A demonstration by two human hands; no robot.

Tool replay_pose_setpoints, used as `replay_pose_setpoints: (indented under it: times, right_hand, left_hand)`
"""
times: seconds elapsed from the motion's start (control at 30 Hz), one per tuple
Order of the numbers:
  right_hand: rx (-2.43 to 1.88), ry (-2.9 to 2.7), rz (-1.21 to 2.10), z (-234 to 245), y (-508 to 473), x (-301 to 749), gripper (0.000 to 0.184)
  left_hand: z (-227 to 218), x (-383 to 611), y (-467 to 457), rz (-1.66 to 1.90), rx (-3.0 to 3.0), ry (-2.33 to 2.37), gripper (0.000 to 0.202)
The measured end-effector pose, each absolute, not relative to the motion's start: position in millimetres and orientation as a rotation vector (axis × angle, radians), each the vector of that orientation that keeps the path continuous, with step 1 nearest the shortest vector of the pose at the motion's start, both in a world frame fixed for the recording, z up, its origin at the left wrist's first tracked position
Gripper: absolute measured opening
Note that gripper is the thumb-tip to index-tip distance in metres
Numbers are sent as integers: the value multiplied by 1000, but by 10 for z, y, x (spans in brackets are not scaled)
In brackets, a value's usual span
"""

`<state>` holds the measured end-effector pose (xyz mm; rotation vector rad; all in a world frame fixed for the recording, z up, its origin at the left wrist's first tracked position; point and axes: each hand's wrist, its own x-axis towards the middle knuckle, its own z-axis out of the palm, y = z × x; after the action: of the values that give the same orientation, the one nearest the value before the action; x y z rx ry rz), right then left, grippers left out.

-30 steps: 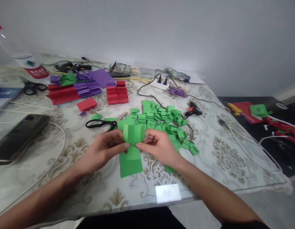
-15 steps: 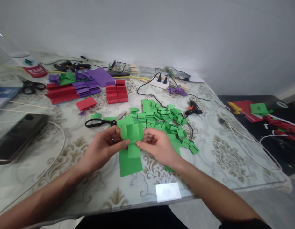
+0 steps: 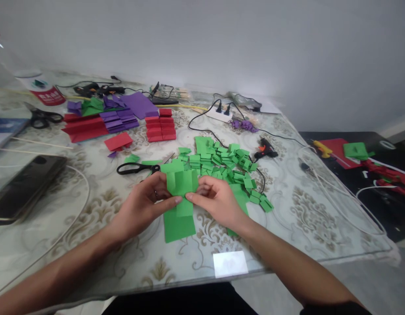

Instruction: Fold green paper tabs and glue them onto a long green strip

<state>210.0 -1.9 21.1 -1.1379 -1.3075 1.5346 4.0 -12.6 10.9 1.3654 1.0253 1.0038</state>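
Note:
Both hands hold a creased piece of green paper (image 3: 183, 183) upright above the table. My left hand (image 3: 148, 197) pinches its left side, thumb on the near face and fingers behind. From the right, my right hand (image 3: 217, 199) grips it the same way, the two thumb tips almost meeting at the middle. Below it lies a flat green sheet (image 3: 180, 229). Just beyond my left hand are black-handled scissors (image 3: 137, 168), their blades partly under green paper. A heap of small folded green paper pieces (image 3: 218, 159) spreads behind my right hand.
Folded red paper (image 3: 160, 126) and purple paper (image 3: 119, 120) lie at the back left. A phone (image 3: 27, 188) and a white cable (image 3: 86, 199) are at left. A black glue gun (image 3: 265, 149) and a power strip (image 3: 218, 113) with trailing cords stand at back right.
The left thumb has slid slightly to the right, closer to the right thumb. The green paper stays between both hands, nearly in the same place.

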Motion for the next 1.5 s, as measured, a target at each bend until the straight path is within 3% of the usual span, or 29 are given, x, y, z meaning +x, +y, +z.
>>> replay_pose_setpoints:
  times: [0.47,1.0,1.17,1.3,1.37,1.5]
  right_hand:
    - [-1180,-1376,1450,263,-29,2118,53]
    - [-1123,-1275,1557,191,-31,2116,40]
    - [-1045,-1437,1311,156,-55,2128,23]
    - [-1014,-1498,1058,162,-53,2138,18]
    - [-1050,-1374,1182,174,-35,2134,17]
    - [-1054,-1112,1807,184,-8,2114,34]
  left_hand:
    - [171,74,-123,973,1375,1126,26]
    - [127,59,-120,1003,1497,1181,17]
    - [125,-14,-119,1052,1675,1112,5]
    - [207,-62,-123,1270,1923,1071,20]
    - [234,-66,-126,1336,2021,1084,25]
    - [206,-47,-133,1331,2128,1078,26]
